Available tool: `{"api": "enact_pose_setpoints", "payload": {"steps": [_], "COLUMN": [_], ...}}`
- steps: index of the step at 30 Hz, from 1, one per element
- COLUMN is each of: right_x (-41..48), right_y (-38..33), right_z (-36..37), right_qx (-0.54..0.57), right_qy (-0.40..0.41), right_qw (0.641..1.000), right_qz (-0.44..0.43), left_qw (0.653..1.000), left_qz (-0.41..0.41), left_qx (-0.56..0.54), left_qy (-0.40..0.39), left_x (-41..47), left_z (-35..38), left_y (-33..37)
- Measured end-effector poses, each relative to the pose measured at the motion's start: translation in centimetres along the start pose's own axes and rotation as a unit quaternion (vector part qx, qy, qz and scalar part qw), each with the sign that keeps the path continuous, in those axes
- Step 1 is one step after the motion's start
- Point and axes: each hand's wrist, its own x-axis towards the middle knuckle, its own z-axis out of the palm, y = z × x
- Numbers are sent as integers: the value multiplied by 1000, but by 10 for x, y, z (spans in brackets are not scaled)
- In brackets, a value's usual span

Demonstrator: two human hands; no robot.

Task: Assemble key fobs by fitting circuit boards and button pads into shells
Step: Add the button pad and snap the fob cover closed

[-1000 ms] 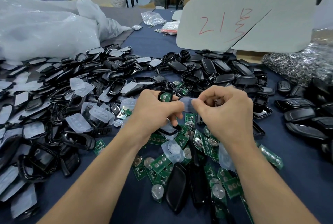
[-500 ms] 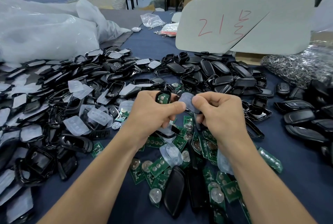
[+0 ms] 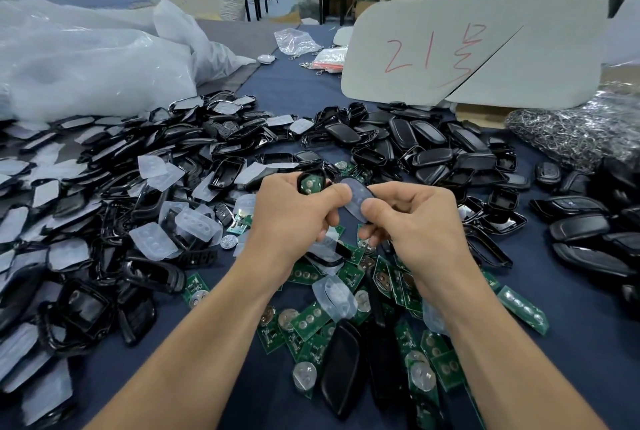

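Both hands are meeting above the middle of the table: the left hand (image 3: 294,211) is gripping a black shell (image 3: 310,182) with a green circuit board seated inside, while the right hand (image 3: 412,218) is pinching a translucent button pad (image 3: 356,196) between thumb and fingers, just beside that shell. Loose green circuit boards (image 3: 310,320) are lying directly beneath the wrists on the dark blue tablecloth (image 3: 291,90). Empty black shells (image 3: 433,156) and clear pads (image 3: 154,239) are crowding the table to the left, behind and right, both forearms are reaching forward, and a grey card (image 3: 485,49) with red writing is standing beyond.
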Motion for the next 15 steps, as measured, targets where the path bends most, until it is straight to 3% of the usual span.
{"api": "enact_pose_setpoints", "payload": {"steps": [7,15], "right_x": [0,-1], "right_y": [0,1], "right_z": [1,4], "right_qx": [19,27], "right_qy": [-9,52], "right_qw": [999,998], "right_qz": [24,28], "left_qw": [999,997], "left_qz": [32,40], "left_qx": [27,42], "left_qy": [6,-47], "left_x": [-1,-2], "left_z": [-2,-2], "left_y": [-1,0]}}
